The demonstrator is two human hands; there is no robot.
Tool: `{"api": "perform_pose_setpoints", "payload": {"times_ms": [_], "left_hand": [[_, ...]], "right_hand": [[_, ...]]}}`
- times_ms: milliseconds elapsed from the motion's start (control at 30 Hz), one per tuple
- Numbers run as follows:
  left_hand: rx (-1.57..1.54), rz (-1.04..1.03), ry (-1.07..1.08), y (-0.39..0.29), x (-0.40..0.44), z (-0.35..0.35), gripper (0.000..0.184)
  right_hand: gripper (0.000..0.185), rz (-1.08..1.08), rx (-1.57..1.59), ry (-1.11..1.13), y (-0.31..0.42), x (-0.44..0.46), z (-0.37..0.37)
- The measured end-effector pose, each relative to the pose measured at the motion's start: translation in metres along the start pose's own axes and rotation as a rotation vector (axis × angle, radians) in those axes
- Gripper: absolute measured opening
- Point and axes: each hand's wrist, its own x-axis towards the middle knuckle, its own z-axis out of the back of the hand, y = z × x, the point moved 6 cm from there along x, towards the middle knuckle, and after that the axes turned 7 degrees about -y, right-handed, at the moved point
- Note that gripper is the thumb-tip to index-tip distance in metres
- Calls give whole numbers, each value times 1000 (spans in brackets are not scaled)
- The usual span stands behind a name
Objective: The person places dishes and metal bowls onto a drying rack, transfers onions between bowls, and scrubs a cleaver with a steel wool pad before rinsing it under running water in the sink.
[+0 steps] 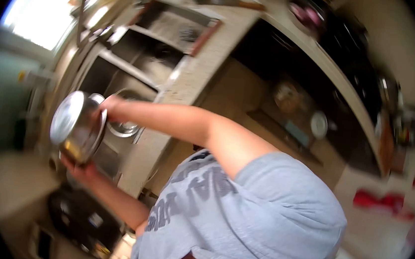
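A shiny steel pot (75, 127) is tipped on its side above the sink, its round flat base turned toward the left of the view. My right hand (111, 108) is closed at the pot's rim, on the upper side. From below, my left hand (79, 169) supports the lower edge of the pot, with its fingers partly hidden. Behind my right wrist, a round steel vessel (126, 127) is partly visible in the sink. Motion blur hides whether anything is inside the pot.
The steel sink (145, 79) has several sections beside a pale stone counter (187, 80). A bowl with pinkish-purple pieces (306, 14) stands near the dark stove (348, 43). Bright window (44, 6) at upper left; a red object (379, 201) lies far right.
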Motion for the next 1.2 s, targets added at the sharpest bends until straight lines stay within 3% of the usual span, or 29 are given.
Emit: {"api": "perform_pose_setpoints", "payload": {"times_ms": [67, 133, 167, 233, 500, 533, 600, 733, 800, 933, 1033, 1100, 1133, 1200], "left_hand": [[-115, 35, 34, 1, -12, -6, 49], [-179, 32, 79, -4, -13, 1, 50], [-231, 61, 129, -4, -8, 2, 51], [-191, 67, 122, -13, -23, 1, 44], [-182, 63, 252, -22, -38, -10, 51], [-232, 143, 338, -21, -39, -14, 51], [-330, 303, 511, -20, -42, -23, 51], [-231, 137, 343, -26, -39, -19, 52], [-180, 65, 258, -27, -38, -18, 52], [-20, -140, 191, -28, -48, -25, 66], [50, -175, 178, -24, -35, -12, 66], [60, -170, 132, -23, -24, 1, 66], [-4, -164, 195, -16, -7, 13, 63], [-65, -137, 215, -17, -16, 4, 53]], "right_hand": [[12, 75, 87, 60, 12, -29, -1], [52, 72, 123, 21, 6, -18, -5], [61, 54, 130, 32, 8, -26, -4], [62, 88, 115, -37, 7, -36, -6], [70, 130, 27, -6, 22, -65, 10], [71, 139, -3, -1, 23, -63, 8], [63, 161, 3, -17, 27, -63, 6], [33, 184, -100, 141, 29, -44, -9], [18, 190, -37, 49, 24, -41, -9], [23, 42, 215, -109, 22, -57, -6], [29, 146, 106, -217, 24, -26, -9], [28, 194, 325, -57, 32, -37, -10], [26, 251, 229, -182, 33, -29, -5], [26, 236, 337, -86, 40, -35, -7]]}}
